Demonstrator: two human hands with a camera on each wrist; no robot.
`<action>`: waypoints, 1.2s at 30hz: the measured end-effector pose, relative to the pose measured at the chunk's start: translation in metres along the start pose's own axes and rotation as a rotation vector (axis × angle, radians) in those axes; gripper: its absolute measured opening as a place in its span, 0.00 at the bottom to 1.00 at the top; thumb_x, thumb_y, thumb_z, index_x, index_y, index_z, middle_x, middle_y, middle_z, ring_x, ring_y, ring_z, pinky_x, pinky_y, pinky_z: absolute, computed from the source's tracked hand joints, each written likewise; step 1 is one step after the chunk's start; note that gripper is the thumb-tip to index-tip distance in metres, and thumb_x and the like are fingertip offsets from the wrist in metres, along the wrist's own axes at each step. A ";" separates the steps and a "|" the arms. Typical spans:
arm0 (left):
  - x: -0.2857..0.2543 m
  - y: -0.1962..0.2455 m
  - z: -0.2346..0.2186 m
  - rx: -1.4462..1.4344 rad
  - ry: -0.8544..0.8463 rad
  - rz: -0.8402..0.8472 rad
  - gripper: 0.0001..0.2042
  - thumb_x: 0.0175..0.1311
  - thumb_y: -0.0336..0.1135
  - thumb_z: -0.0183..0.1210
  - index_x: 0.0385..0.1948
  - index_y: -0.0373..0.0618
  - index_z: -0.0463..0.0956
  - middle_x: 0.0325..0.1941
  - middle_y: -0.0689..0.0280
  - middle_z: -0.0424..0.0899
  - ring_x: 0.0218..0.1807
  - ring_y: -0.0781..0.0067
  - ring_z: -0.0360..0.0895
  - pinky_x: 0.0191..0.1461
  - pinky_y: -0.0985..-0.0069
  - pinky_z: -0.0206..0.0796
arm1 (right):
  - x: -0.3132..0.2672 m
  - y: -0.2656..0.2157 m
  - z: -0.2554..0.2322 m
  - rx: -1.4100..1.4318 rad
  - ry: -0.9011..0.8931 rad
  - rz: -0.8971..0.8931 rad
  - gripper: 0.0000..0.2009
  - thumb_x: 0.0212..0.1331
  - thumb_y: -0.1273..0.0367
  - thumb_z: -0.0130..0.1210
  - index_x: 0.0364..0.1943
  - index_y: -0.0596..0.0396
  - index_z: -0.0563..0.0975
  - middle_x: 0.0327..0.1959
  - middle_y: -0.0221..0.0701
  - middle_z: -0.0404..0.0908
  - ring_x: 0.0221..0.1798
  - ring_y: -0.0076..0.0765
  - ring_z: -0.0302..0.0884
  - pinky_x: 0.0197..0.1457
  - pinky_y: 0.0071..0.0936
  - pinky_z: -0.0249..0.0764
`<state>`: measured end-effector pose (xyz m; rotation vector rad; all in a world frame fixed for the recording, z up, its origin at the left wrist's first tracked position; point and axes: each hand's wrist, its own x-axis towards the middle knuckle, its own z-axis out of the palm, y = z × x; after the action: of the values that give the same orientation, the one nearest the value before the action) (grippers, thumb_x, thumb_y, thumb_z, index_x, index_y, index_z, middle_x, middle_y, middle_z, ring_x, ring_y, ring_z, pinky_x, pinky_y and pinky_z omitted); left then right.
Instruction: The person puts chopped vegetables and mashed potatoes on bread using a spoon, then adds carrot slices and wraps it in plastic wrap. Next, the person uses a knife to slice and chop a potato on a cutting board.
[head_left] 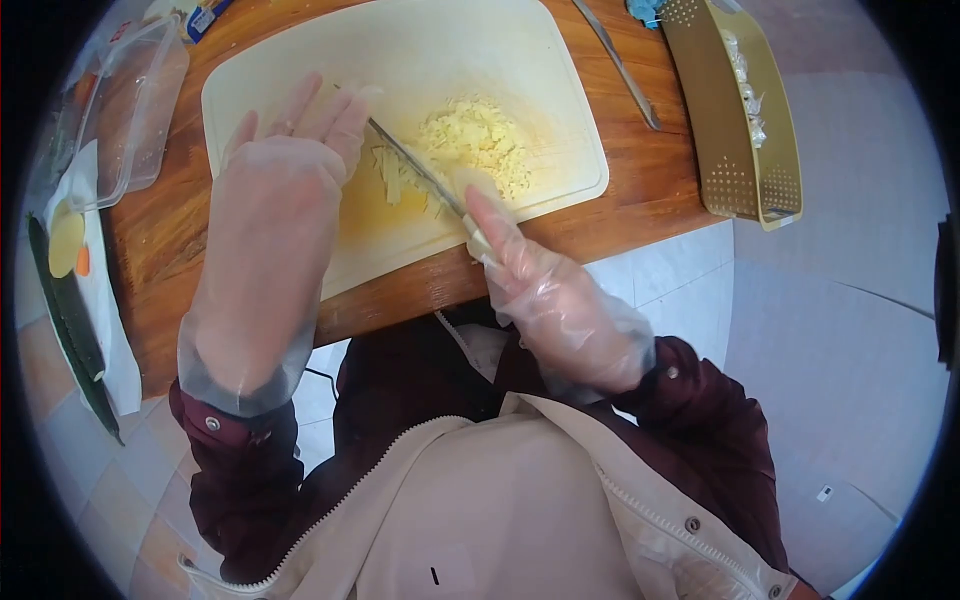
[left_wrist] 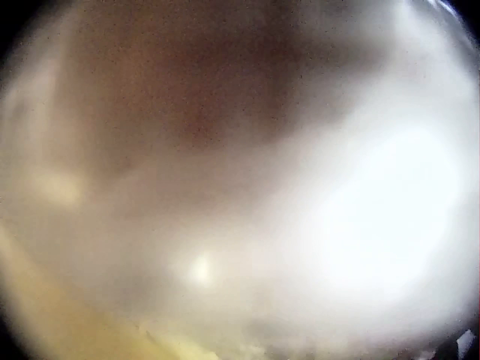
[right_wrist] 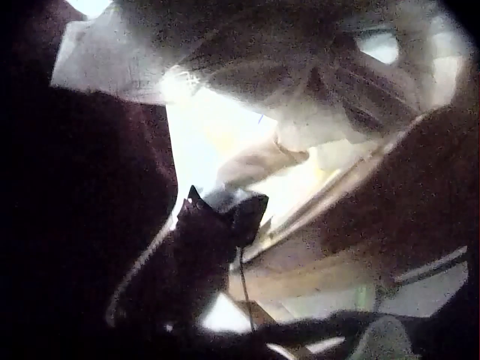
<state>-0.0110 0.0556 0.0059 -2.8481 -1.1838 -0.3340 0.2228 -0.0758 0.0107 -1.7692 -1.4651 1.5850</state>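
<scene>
In the head view a cutting board [head_left: 290,50] lies on the wooden table, bearing a heap of finely cut pale yellow pieces [head_left: 470,140]. Longer yellow strips [head_left: 390,175] lie beside the heap. My right hand [head_left: 545,290], in a clear plastic glove, grips the handle of a knife [head_left: 415,165], its blade slanting up and left across the strips. My left hand [head_left: 295,150], also gloved, is over the board's left part with its fingers extended, fingertips close to the blade's tip. Glove plastic blurs the left wrist view. Crumpled glove plastic [right_wrist: 285,67] fills the top of the right wrist view.
Right of the board lies a long metal utensil [head_left: 620,65], then a tan perforated basket [head_left: 715,130] at the table's edge. On the left stand a clear plastic container [head_left: 140,120] and a white sheet [head_left: 110,300] with cucumbers [head_left: 70,320], a yellow slice and an orange piece.
</scene>
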 end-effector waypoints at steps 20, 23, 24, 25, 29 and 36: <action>-0.003 0.001 -0.007 -0.029 -0.047 0.010 0.33 0.63 0.18 0.45 0.75 0.41 0.68 0.71 0.53 0.78 0.80 0.50 0.65 0.85 0.52 0.50 | -0.001 -0.003 0.005 0.142 -0.015 -0.053 0.36 0.83 0.57 0.44 0.86 0.51 0.43 0.34 0.19 0.69 0.33 0.18 0.58 0.41 0.16 0.64; 0.000 -0.002 -0.007 -0.007 -0.022 0.019 0.33 0.63 0.18 0.45 0.74 0.41 0.68 0.71 0.52 0.77 0.80 0.49 0.66 0.85 0.52 0.50 | 0.005 0.004 0.009 0.093 0.005 -0.082 0.36 0.83 0.57 0.44 0.86 0.50 0.43 0.31 0.19 0.69 0.32 0.18 0.59 0.40 0.16 0.64; 0.000 -0.004 -0.008 0.003 -0.021 0.042 0.32 0.64 0.17 0.45 0.74 0.41 0.68 0.71 0.52 0.77 0.80 0.49 0.66 0.85 0.51 0.51 | 0.003 -0.003 0.007 0.104 -0.014 -0.071 0.36 0.83 0.57 0.44 0.86 0.50 0.44 0.32 0.20 0.69 0.33 0.18 0.59 0.40 0.16 0.64; -0.001 -0.006 -0.007 0.008 -0.023 0.044 0.32 0.64 0.17 0.45 0.74 0.41 0.68 0.71 0.52 0.77 0.80 0.49 0.66 0.85 0.51 0.51 | -0.002 -0.015 0.002 0.125 -0.045 -0.046 0.35 0.83 0.59 0.44 0.86 0.48 0.45 0.33 0.20 0.70 0.33 0.18 0.60 0.41 0.17 0.64; -0.001 -0.003 -0.005 0.000 -0.029 0.026 0.32 0.64 0.17 0.44 0.74 0.41 0.69 0.69 0.52 0.80 0.79 0.48 0.67 0.84 0.51 0.52 | -0.011 -0.034 -0.006 0.182 -0.129 0.038 0.33 0.83 0.62 0.45 0.86 0.43 0.48 0.36 0.22 0.71 0.34 0.19 0.61 0.42 0.17 0.65; -0.001 -0.004 -0.007 -0.032 -0.032 0.027 0.31 0.65 0.18 0.45 0.73 0.39 0.70 0.74 0.54 0.77 0.80 0.49 0.66 0.84 0.54 0.52 | 0.002 -0.006 0.008 0.049 0.085 -0.054 0.33 0.81 0.59 0.49 0.85 0.44 0.53 0.35 0.30 0.77 0.35 0.25 0.71 0.44 0.23 0.72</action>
<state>-0.0155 0.0567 0.0120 -2.9047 -1.1552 -0.3107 0.2125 -0.0745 0.0118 -1.7329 -1.4113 1.4878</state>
